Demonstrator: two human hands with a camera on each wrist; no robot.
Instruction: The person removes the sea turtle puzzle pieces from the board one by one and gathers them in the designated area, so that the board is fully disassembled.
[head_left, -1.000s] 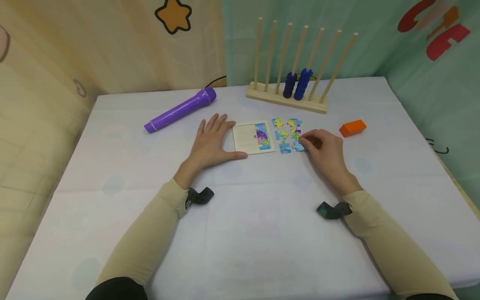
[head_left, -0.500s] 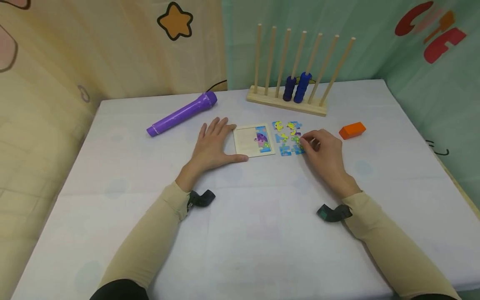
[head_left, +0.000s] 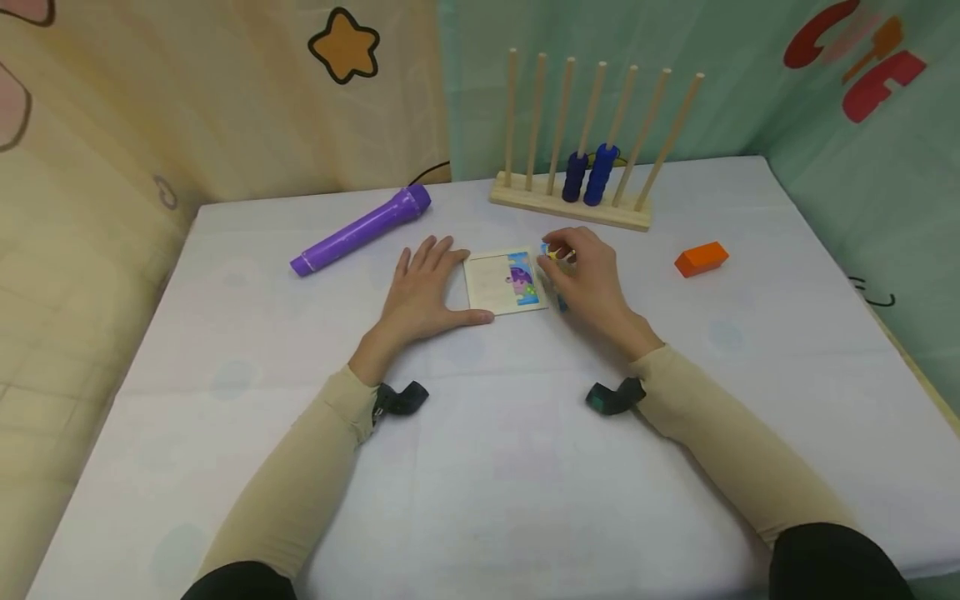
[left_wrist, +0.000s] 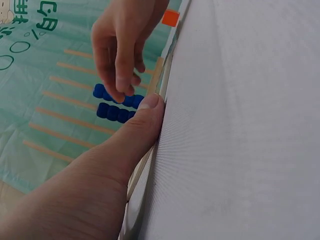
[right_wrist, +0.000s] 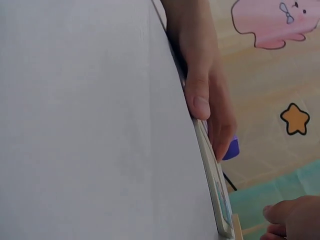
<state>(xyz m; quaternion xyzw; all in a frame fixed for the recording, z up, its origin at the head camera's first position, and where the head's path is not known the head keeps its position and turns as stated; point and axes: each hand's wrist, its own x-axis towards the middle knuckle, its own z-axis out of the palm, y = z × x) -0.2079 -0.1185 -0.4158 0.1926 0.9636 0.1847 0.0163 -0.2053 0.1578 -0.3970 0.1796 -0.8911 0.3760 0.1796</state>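
A small wooden puzzle frame (head_left: 487, 287) lies on the white table, a joined strip of puzzle pieces (head_left: 522, 278) along its right side. My left hand (head_left: 420, 287) spans its left part with straight spread fingers, thumb at the near edge and index finger at the far edge. My right hand (head_left: 588, 271) hovers just right of the frame, fingers bent and thumb close to them. Beneath it a blue-and-yellow puzzle piece (head_left: 546, 249) peeks out, while the other loose pieces are mostly covered. I cannot tell whether a piece sits between the right fingertips.
Behind the frame stands a wooden peg rack (head_left: 570, 200) with dark blue and blue beads (head_left: 601, 175) on two pegs. A purple toy microphone (head_left: 362, 230) lies at the back left. An orange block (head_left: 701, 259) sits to the right.
My right hand has moved left from the lower right loose piece to beside the frame, covering most of the loose pieces. The left hand keeps its place on the frame.
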